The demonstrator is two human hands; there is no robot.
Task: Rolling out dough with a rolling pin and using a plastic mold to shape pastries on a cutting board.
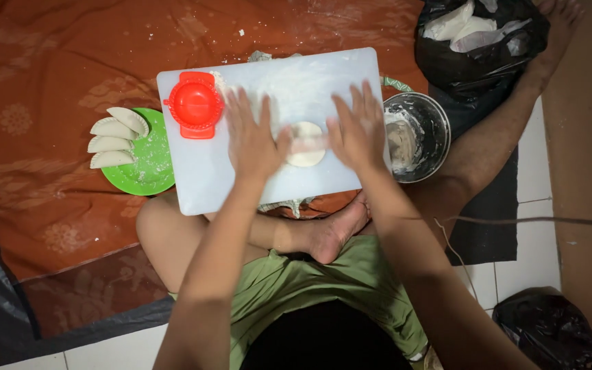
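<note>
- Nearest the camera, the person sits cross-legged in green shorts, one bare foot tucked under the near edge of a white cutting board that rests over the legs.
- The left hand lies palm down on the board with its fingers spread and flat, pressing on one end of a pale rolling pin.
- The right hand mirrors it, open and spread, palm down on the other end of the pin.
- Between the two hands sits the dough round: a small, pale cream disc, flattened thin, roughly circular, lying near the middle of the floured board with the pin across its upper part. The pin looks blurred.
- At the board's far left corner lies a red plastic dumpling press, round with a hinge tab.
- Left of the board, a green plate dusted with flour holds four folded, half-moon dumplings lined up at its left edge.
- Right of the board stands a metal bowl smeared with flour.
- Farther off, a black plastic bag holds white packets, on an orange patterned cloth.
</note>
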